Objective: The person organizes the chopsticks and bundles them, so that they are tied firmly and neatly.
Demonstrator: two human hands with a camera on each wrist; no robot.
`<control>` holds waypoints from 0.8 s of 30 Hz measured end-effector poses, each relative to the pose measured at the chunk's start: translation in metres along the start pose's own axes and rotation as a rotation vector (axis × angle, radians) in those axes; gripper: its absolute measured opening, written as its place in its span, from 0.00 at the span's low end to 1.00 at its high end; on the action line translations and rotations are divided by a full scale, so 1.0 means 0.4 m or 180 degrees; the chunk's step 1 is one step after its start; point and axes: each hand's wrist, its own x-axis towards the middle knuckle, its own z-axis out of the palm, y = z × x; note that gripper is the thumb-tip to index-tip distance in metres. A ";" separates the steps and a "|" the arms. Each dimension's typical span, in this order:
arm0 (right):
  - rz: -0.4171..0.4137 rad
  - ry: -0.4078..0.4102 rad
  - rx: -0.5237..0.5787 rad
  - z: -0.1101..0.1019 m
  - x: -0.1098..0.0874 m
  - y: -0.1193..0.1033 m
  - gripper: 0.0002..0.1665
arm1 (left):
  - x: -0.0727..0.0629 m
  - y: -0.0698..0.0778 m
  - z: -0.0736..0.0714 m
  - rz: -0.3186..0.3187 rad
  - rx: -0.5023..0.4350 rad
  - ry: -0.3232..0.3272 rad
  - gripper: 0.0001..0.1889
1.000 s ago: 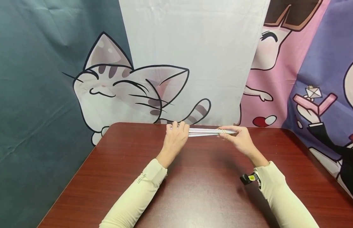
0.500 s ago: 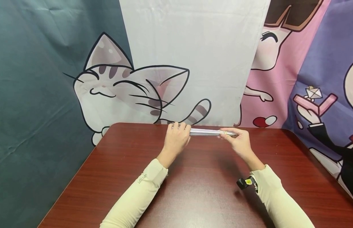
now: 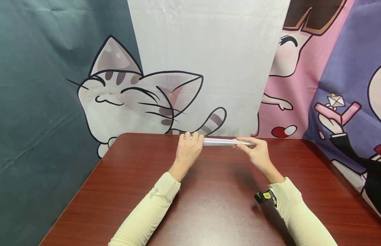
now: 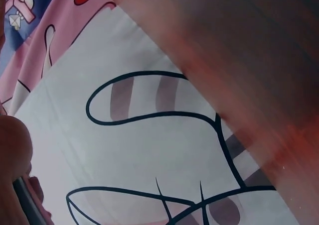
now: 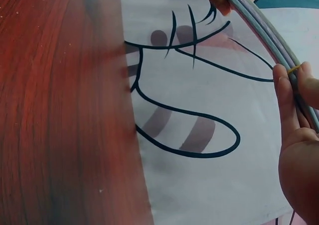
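Note:
A bundle of slim, straight grey and pale purple sticks (image 3: 219, 141) is held level over the far side of the table. My left hand (image 3: 189, 150) grips its left end, fingers curled over the top. Near the other end, my right hand (image 3: 259, 152) pinches it between thumb and fingers, right at a thin yellow rubber band (image 5: 294, 69) looped around the sticks. In the right wrist view the sticks lie side by side, close together. Only a short piece of the bundle (image 4: 27, 200) shows in the left wrist view. The left end is hidden by my left hand.
The dark red wooden table (image 3: 209, 205) stretches under both arms, its far edge just behind the hands. A cloth backdrop (image 3: 178, 44) with cartoon figures hangs beyond it. A small black camera (image 3: 260, 197) is strapped to the right wrist.
The sticks were spread with gaps between them a second ago and now lie closer together. My right forearm has shifted slightly left; both hands keep their grip.

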 end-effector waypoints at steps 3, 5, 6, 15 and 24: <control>0.0031 0.0060 -0.0079 -0.003 0.000 -0.001 0.17 | 0.002 -0.007 -0.001 0.0054 -0.0068 0.0164 0.13; 0.0042 0.0088 -0.0164 -0.003 -0.001 -0.005 0.17 | 0.004 -0.009 -0.002 0.0067 -0.0095 0.0217 0.12; 0.0046 0.0091 -0.0198 -0.002 -0.001 -0.008 0.17 | 0.004 -0.010 -0.003 0.0066 -0.0098 0.0211 0.12; 0.0092 0.0003 -0.0328 0.019 -0.006 -0.075 0.16 | -0.003 -0.006 -0.003 -0.0010 -0.0124 0.0137 0.14; 0.0087 -0.0226 -0.0542 -0.004 -0.005 -0.082 0.21 | 0.002 -0.017 -0.005 0.0056 -0.0217 0.0243 0.14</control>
